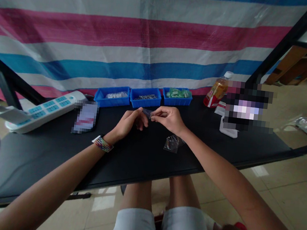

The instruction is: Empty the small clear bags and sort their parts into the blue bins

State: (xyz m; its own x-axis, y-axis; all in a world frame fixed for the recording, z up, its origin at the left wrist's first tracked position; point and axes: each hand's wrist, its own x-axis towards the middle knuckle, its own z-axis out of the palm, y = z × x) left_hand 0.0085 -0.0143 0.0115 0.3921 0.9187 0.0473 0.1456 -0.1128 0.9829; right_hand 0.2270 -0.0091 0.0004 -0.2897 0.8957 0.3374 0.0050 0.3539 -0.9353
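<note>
Centrally, both bare hands of the seated person meet above a black tabletop (125,160). Right hand (168,117): thumb and fingertips are pressed together on the right end of a small, clear plastic packet (147,112). Left hand (134,121): curled, with its fingers at the packet's left end; whether they grip it or only touch it cannot be told from where I stand. The packet is located between the two hands, at the centre of the frame, and its contents are too small to tell.

Right of centre, below the right wrist, flat transparent plastic bags (171,143) with small contents lie on the tabletop.

Three blue rectangular plastic bins stand in a row just beyond the hands. The left bin (112,103) contains whitish pieces; the middle bin (146,103) contains thin metallic parts; the right bin (176,102) contains green packets.

At the left of the frame, a long white power strip (49,110) with blue sockets rests diagonally. A multicoloured woven wristband (103,144) encircles the left wrist. Right of the bins, a white-capped bottle with a red label (216,91) stands upright. Behind everything hangs a striped plastic sheet (96,29) across the upper frame.
</note>
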